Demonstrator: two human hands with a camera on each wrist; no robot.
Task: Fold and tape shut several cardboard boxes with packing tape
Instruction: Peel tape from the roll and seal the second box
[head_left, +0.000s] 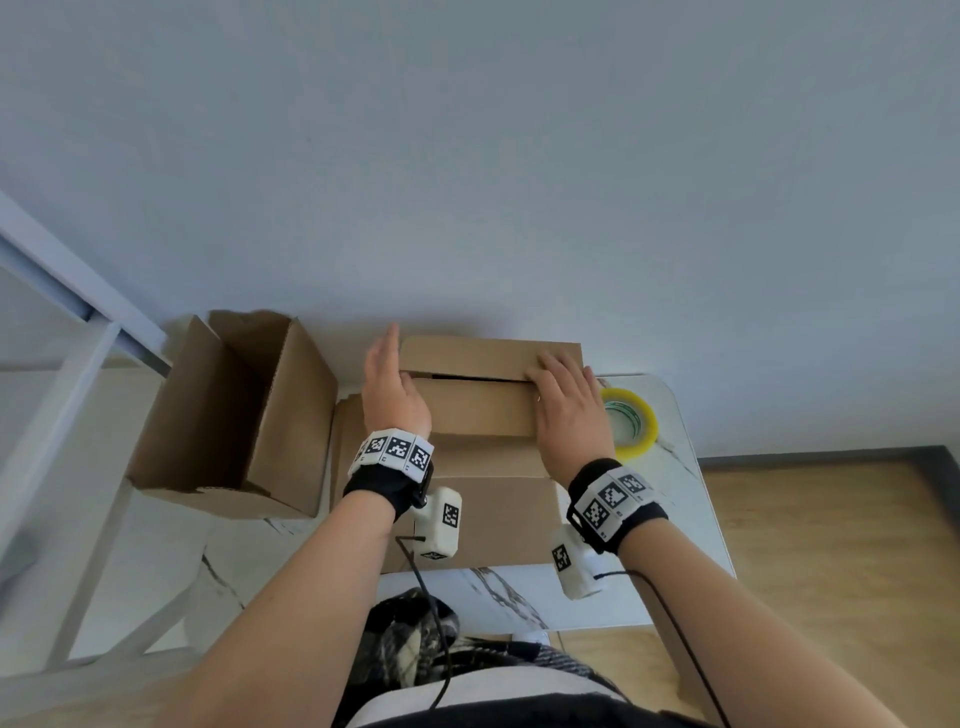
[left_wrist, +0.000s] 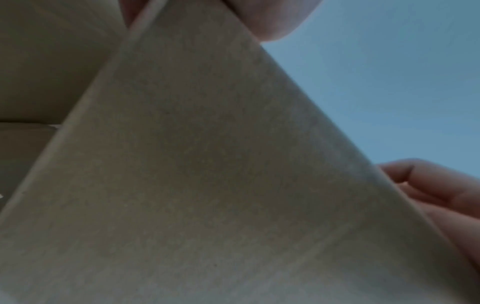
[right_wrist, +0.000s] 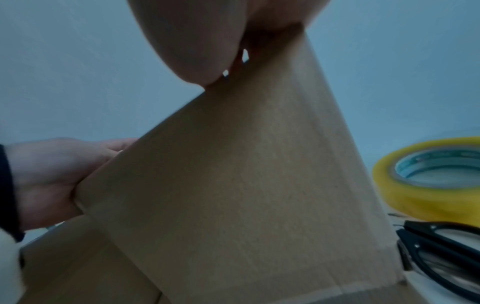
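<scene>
Head view: cardboard box (head_left: 483, 467) sits mid-worktop (head_left: 519, 597); left hand (head_left: 392, 395), fingers straight, presses its left side; right hand (head_left: 569, 410) lies flat on the folded flaps; yellow packing tape roll (head_left: 631, 423) lies beside the right edge; open box (head_left: 234, 410) stands at the far-left corner.

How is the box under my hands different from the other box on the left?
The box under the hands has its top flaps folded down, nearly meeting at a dark seam; the left box gapes open with flaps up. The left hand and right hand press on the first; nothing touches the left box. The first sits beside the yellow tape roll; the left box is farther from it. Both are plain brown cardboard, untaped.
</scene>
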